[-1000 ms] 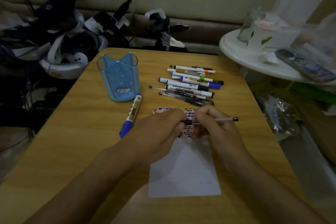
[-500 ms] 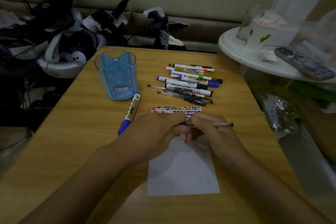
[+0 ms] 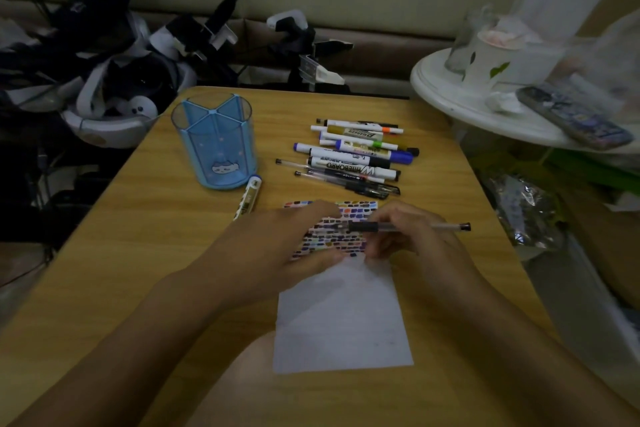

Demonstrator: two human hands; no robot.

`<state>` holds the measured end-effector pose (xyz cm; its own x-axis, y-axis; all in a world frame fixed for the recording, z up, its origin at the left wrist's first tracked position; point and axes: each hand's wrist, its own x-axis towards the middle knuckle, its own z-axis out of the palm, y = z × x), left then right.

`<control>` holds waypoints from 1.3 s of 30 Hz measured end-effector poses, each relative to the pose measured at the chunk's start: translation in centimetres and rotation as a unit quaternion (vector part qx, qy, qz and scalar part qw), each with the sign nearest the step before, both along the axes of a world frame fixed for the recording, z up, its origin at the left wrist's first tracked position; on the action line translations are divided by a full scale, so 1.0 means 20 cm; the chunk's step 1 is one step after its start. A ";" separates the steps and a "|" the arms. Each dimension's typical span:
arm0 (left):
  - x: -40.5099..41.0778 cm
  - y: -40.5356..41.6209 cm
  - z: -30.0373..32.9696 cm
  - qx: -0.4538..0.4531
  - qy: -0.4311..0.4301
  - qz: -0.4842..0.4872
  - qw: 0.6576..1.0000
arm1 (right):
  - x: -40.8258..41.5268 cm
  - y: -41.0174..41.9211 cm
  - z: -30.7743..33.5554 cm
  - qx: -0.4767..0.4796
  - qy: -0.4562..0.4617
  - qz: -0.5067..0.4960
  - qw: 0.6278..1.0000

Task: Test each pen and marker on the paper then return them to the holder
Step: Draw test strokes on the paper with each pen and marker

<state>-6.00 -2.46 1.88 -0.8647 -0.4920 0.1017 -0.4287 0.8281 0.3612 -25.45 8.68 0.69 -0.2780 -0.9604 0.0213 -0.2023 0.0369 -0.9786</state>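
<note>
Over the wooden worktop (image 3: 145,253), my right hand (image 3: 412,239) pinches a clear gel pen (image 3: 415,227) held level above the paper (image 3: 341,319), its capped end pointing away to the right. My left hand (image 3: 277,246), fingers curled, meets the pen's dark front end; whether it grips I cannot tell. Beyond both hands lie the remaining markers (image 3: 356,156); the blue holder (image 3: 216,142) stands beyond the left hand.

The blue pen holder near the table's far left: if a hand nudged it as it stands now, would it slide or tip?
The blue pen holder looks empty and made of thin plastic, so it is probably light and would slide easily on the smooth wooden table. It stands taller than wide, so a push near the rim might tip it.
</note>
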 end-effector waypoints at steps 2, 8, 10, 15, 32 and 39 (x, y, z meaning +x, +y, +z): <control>0.02 -0.03 -0.01 -0.027 -0.057 0.014 0.998 | -0.03 0.01 0.00 0.011 -0.011 -0.021 1.000; 0.04 -0.07 -0.03 -0.078 -0.182 0.026 0.980 | -0.06 0.04 -0.01 0.013 0.078 -0.069 0.994; 0.05 -0.07 -0.04 -0.085 -0.195 0.026 0.977 | -0.08 0.04 -0.04 0.015 0.119 -0.080 0.990; 0.05 -0.08 -0.06 -0.073 -0.192 0.028 0.978 | -0.06 0.04 -0.07 0.013 0.135 -0.068 0.988; 0.01 -0.09 -0.03 -0.028 -0.198 0.035 0.979 | 0.00 0.04 -0.15 -0.028 0.247 -0.075 0.966; 0.00 -0.08 -0.02 0.030 -0.208 0.041 0.977 | 0.00 0.04 -0.15 -0.028 0.261 -0.072 0.962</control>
